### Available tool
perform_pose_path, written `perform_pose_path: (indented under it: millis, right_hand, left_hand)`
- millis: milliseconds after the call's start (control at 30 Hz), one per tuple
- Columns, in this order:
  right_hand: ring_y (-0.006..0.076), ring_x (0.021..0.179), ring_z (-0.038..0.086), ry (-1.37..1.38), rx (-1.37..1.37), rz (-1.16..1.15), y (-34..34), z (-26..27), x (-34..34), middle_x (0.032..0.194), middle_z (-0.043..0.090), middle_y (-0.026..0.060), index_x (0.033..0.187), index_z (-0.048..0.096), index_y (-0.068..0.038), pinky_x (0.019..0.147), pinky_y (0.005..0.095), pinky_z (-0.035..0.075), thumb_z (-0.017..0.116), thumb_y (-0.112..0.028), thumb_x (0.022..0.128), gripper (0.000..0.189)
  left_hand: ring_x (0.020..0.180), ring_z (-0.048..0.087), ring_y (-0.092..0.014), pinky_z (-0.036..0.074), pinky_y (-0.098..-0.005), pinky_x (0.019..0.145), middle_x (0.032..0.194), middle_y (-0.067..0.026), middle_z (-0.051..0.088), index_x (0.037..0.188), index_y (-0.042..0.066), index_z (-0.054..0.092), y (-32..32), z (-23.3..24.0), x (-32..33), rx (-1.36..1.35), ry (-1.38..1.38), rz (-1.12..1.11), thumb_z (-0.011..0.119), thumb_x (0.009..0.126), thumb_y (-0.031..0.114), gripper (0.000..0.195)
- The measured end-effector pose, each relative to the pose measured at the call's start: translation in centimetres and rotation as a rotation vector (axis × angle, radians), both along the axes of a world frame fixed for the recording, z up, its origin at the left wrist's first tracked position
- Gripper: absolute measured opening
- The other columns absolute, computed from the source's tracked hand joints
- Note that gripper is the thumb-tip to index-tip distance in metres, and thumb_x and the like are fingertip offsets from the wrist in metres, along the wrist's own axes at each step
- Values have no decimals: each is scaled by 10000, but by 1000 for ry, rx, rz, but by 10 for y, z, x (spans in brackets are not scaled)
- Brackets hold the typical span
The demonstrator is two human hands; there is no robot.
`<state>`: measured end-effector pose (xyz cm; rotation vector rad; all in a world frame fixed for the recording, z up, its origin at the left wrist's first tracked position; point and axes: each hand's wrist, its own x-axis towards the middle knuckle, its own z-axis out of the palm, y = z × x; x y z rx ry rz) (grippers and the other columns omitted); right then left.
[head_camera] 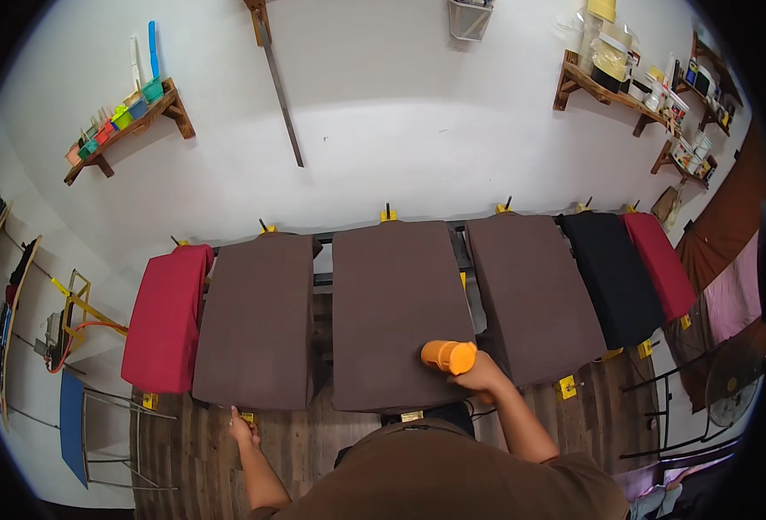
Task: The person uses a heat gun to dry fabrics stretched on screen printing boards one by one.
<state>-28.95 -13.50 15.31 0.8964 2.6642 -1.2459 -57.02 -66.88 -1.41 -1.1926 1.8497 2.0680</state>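
Note:
In my right hand (481, 377) is an orange heat gun (448, 357), its nozzle turned left over the lower right part of the middle brown shirt (392, 305). That shirt lies stretched flat on a board. My left hand (244, 429) is at the front edge of the brown shirt to the left (256, 325), beside a yellow bracket (247, 416). One finger points up against that edge; whether the hand grips anything there is hidden. A third brown shirt (535, 299) covers the board right of the middle one.
Red shirts cover the boards at the far left (165, 318) and far right (659, 263); a black shirt (610, 279) lies between. Wall shelves hold small colourful pots (123, 117) and several containers (656, 97). A metal-framed rack (110, 429) stands left, a fan (732, 393) right.

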Motion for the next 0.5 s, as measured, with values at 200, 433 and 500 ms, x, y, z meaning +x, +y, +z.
perform_pose_path:
  millis: [200,433,500]
  right_hand:
    - [369,1066,679,-4,200,-6,-4,-23,-2,1064,728,193,1115,701,-54,925,436,548,813,-255,692,482]
    - [360,1027,694,54,135,-66,-9,2,-1,1028,731,207,1052,725,-72,876,439,560,814,-306,700,432]
    - [369,1023,688,88,39,48,15,-21,7,1022,730,203,1022,732,-72,863,441,559,823,-328,708,415]
  left_hand:
    - [456,432,-115,352,-258,401,724,-5,524,999,115,564,2,-13,-4,59,105,79,689,961,364,281]
    - [511,479,-130,383,-291,441,770,-29,570,896,96,577,10,-14,0,-49,87,96,698,945,307,249]
    - [575,538,-153,435,-309,493,805,-45,593,890,77,583,7,-30,-2,-100,125,47,717,924,300,263]
